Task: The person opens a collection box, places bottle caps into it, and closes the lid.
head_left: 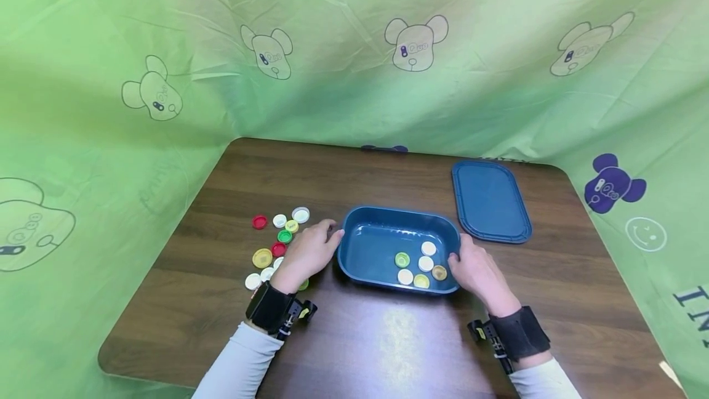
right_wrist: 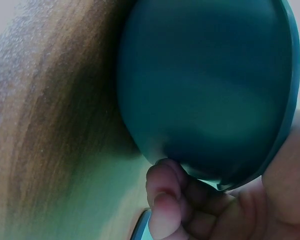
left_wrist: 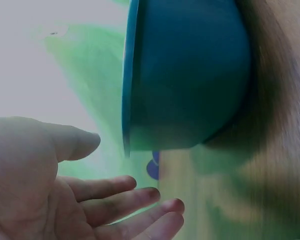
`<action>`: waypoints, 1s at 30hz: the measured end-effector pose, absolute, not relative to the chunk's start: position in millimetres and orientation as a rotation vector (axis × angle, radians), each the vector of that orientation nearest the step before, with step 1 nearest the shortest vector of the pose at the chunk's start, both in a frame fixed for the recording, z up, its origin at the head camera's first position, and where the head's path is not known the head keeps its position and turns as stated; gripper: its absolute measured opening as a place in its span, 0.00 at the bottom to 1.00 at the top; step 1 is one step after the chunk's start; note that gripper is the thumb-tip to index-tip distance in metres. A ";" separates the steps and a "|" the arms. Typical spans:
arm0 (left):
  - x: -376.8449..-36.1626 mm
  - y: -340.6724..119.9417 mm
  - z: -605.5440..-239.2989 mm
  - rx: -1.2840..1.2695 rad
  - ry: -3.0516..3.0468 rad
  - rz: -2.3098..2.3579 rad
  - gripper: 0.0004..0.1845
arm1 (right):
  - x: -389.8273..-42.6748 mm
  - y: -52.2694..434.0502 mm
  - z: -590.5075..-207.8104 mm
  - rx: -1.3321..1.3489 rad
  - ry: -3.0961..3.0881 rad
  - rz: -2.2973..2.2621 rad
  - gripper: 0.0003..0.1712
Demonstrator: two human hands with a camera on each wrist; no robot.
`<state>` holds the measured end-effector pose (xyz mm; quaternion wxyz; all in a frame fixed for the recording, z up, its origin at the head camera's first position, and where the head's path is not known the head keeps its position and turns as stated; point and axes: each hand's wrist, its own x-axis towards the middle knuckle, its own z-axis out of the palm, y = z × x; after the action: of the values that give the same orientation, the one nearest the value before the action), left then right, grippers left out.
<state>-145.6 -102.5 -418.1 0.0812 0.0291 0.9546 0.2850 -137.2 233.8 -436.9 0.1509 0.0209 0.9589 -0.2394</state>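
Note:
A blue rectangular container (head_left: 371,254) sits on the table, with several white, green, yellow and tan round caps, like bottle caps (head_left: 425,263), lying toward its right end. My right hand (head_left: 479,270) grips the container's right end. Its thumb lies over the rim, and its fingers (right_wrist: 165,215) curl against the outer wall in the right wrist view. Beside the left end is my left hand (head_left: 310,252). In the left wrist view a gap separates its loosely spread fingers (left_wrist: 120,205) from the container wall (left_wrist: 185,75).
Several loose red, white, green and yellow caps (head_left: 263,257) lie to the left, some partly hidden by the left hand and wrist. A flat blue lid (head_left: 490,202) rests at the back right of the brown table (head_left: 343,171). Green printed cloth (head_left: 343,97) hangs behind.

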 end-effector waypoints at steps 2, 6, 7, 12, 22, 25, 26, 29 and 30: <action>-141.9 -106.9 -416.7 0.099 2.873 0.838 0.27 | -137.6 234.3 -436.9 0.053 2.754 -0.684 0.35; -131.9 -114.9 -412.0 0.120 2.905 0.805 0.27 | -138.3 235.4 -437.5 0.044 2.750 -0.689 0.34; -129.2 -116.8 -410.4 0.121 2.906 0.802 0.27 | -138.5 235.7 -437.5 0.042 2.751 -0.691 0.34; -114.7 -125.2 -406.2 0.135 2.946 0.764 0.27 | -139.7 237.2 -436.7 0.022 2.760 -0.693 0.34; -94.4 -146.1 -405.8 0.161 3.057 0.705 0.27 | -140.9 238.5 -433.8 0.010 2.762 -0.680 0.35; -90.3 -153.4 -407.1 0.128 3.068 0.696 0.28 | -140.5 238.4 -435.3 0.005 2.759 -0.691 0.35; -89.1 -155.8 -407.5 0.115 3.066 0.691 0.28 | -140.2 238.3 -435.7 0.003 2.760 -0.693 0.34; -85.9 -163.1 -409.1 0.092 3.057 0.694 0.28 | -140.0 238.4 -437.1 0.001 2.763 -0.702 0.34; -85.0 -165.7 -409.5 0.079 3.054 0.696 0.28 | -140.0 238.4 -437.4 0.001 2.763 -0.705 0.34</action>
<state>-85.0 -165.7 -409.5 0.0044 0.0251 0.9747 0.2222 -140.0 238.4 -437.4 0.1445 0.0002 0.9588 -0.2445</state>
